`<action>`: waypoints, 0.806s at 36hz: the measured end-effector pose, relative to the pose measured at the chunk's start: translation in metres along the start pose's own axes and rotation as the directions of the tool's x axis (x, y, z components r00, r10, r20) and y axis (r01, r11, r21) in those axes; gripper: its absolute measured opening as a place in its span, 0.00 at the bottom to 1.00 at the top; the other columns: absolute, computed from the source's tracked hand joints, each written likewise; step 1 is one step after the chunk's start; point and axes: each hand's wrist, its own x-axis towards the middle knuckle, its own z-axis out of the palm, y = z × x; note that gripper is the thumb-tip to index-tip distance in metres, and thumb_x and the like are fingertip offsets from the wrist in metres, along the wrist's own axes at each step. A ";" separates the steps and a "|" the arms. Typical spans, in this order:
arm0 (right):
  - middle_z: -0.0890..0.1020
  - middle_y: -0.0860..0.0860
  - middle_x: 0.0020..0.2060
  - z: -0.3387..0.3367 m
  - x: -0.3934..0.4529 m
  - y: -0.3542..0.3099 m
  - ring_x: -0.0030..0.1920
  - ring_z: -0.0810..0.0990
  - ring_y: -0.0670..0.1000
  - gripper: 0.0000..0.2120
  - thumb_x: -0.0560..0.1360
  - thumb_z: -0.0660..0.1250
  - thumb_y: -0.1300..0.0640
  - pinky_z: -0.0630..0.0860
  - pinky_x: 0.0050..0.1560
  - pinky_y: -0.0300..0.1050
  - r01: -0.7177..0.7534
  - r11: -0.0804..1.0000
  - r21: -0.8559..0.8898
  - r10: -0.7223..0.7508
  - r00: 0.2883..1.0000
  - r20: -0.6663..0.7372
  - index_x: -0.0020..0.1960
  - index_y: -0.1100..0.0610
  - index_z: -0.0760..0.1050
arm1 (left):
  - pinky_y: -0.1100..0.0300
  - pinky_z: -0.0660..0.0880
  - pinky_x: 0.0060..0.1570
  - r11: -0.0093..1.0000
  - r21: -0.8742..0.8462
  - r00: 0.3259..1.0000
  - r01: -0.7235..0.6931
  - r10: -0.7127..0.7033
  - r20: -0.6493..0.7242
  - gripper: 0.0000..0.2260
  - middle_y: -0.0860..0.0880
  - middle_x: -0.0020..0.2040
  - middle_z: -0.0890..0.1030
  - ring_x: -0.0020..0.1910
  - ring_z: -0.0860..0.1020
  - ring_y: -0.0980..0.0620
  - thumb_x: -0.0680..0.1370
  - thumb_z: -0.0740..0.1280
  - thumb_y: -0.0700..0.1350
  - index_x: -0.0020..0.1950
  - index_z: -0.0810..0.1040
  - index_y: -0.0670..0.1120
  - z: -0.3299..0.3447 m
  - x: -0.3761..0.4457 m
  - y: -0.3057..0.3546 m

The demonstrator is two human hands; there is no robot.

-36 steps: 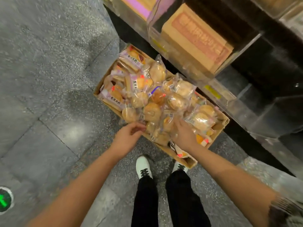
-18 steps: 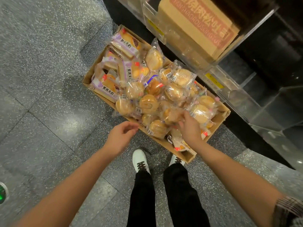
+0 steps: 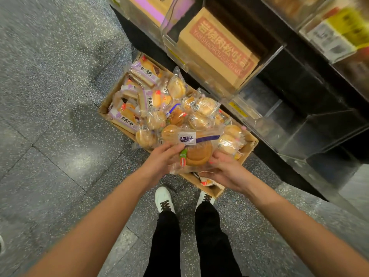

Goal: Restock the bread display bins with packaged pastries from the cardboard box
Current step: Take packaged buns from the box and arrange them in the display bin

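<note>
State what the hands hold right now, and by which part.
Both hands hold one clear-wrapped round pastry: left hand at its left edge, right hand under its lower right edge.

1. The right hand, which lay among the packs half a second ago, now grips a packaged bun lifted above the box's 6 o'clock edge.
2. The left hand, earlier free beside the box, now pinches the pack's 9 o'clock side.

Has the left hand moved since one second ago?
Yes. The left hand went right along the box edge and now holds a pastry pack with the right hand.
</note>
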 end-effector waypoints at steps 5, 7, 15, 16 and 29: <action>0.82 0.57 0.46 -0.014 0.005 -0.001 0.43 0.81 0.52 0.12 0.80 0.61 0.60 0.78 0.45 0.44 -0.043 0.982 -0.183 -0.005 0.968 -0.253 0.60 0.63 0.73 | 0.54 0.80 0.48 0.995 0.001 0.989 -0.096 0.096 -0.115 0.08 0.49 0.42 0.85 0.43 0.84 0.51 0.76 0.65 0.44 0.50 0.78 0.40 0.006 0.006 -0.002; 0.81 0.56 0.45 -0.035 0.015 0.003 0.42 0.80 0.52 0.13 0.79 0.63 0.57 0.78 0.43 0.43 -0.084 0.979 -0.185 -0.010 0.891 -0.455 0.61 0.64 0.73 | 0.59 0.81 0.42 0.995 0.020 0.982 -0.093 0.095 -0.161 0.08 0.49 0.41 0.85 0.42 0.84 0.51 0.77 0.65 0.43 0.52 0.77 0.40 0.007 0.011 -0.005; 0.78 0.60 0.60 -0.107 0.060 0.020 0.58 0.78 0.59 0.29 0.72 0.73 0.52 0.75 0.59 0.53 -0.324 0.925 -0.198 -0.004 0.512 -0.859 0.67 0.63 0.70 | 0.48 0.79 0.55 0.998 0.049 0.967 -0.029 0.041 -0.253 0.20 0.43 0.56 0.82 0.51 0.83 0.45 0.77 0.66 0.45 0.67 0.71 0.39 0.005 0.037 -0.024; 0.76 0.60 0.62 -0.110 0.066 0.020 0.61 0.76 0.60 0.32 0.71 0.74 0.52 0.74 0.62 0.55 -0.291 0.937 -0.193 -0.018 0.513 -0.858 0.70 0.62 0.68 | 0.50 0.79 0.54 0.999 0.050 0.966 -0.020 0.032 -0.255 0.22 0.43 0.57 0.81 0.52 0.83 0.46 0.76 0.66 0.45 0.68 0.70 0.39 0.005 0.041 -0.027; 0.78 0.57 0.60 -0.129 0.096 0.027 0.61 0.76 0.58 0.34 0.65 0.79 0.50 0.72 0.64 0.52 -0.142 0.987 -0.071 0.016 0.535 -0.845 0.66 0.62 0.73 | 0.58 0.81 0.45 0.998 0.055 0.948 0.007 0.011 -0.317 0.19 0.43 0.58 0.80 0.49 0.82 0.49 0.79 0.64 0.39 0.70 0.69 0.40 0.011 0.074 -0.040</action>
